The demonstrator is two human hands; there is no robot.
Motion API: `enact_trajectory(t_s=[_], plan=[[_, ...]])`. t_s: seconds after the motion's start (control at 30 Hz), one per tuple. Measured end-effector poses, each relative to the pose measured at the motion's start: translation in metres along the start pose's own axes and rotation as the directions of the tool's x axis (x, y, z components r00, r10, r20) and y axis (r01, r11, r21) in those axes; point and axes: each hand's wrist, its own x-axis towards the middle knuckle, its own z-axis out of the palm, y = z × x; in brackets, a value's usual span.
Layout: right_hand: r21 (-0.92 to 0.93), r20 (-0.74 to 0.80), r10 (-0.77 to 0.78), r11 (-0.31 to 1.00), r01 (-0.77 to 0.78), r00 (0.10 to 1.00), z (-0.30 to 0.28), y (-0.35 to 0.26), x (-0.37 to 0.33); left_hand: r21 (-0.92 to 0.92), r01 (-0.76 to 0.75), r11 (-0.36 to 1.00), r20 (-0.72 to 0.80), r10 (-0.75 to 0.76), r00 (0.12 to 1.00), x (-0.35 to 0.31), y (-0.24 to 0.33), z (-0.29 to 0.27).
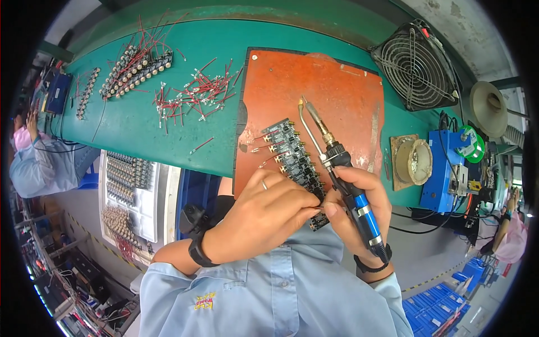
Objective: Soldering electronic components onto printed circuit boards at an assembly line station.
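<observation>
My right hand is closed around a blue-and-black soldering iron with a thin feed tube beside its barrel. The iron's tip points away from me, above an orange work mat. My left hand is closed, its thumb and forefinger pinching a thin wire whose ends are hard to see. Its fingertips nearly meet those of my right hand. Under and beyond both hands lies a strip of black circuit boards with gold-coloured connectors. A few short red wires reach from its left edge. My hands cover part of the strip's near end.
Loose red-and-black wires lie on the green bench, with wired board strips farther left. On the right are a fan, a round dish, a blue soldering unit and a green spool. A white tray holds more boards.
</observation>
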Motion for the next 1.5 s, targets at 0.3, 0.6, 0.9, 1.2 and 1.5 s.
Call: enact_trajectory(t_s=[0.3,0.6,0.9,1.2,1.5], plan=[[-0.293,0.091,-0.246,0.92,0.262,0.965,0.003,0.008,0.003,-0.257,0.277,0.926,0.137,-0.249,0.959,0.001,0.003,-0.01],[-0.016,-0.309,-0.176,0.984,0.18,0.935,0.009,0.013,-0.005,-0.423,0.497,0.758,0.106,-0.503,0.858,-0.003,0.004,-0.018],[-0.002,-0.082,-0.261,0.965,0.262,0.962,0.013,0.018,-0.001,-0.357,0.466,0.81,0.114,-0.457,0.882,-0.001,0.001,-0.022],[0.05,-0.047,-0.21,0.976,0.212,0.977,0.014,0.02,0.0,-0.32,0.41,0.854,0.12,-0.393,0.912,0.0,-0.003,-0.021],[0.3,-0.264,-0.095,0.938,0.175,0.96,0.008,0.013,-0.005,0.089,0.312,0.946,-0.009,-0.312,0.95,0.009,-0.019,-0.026]])
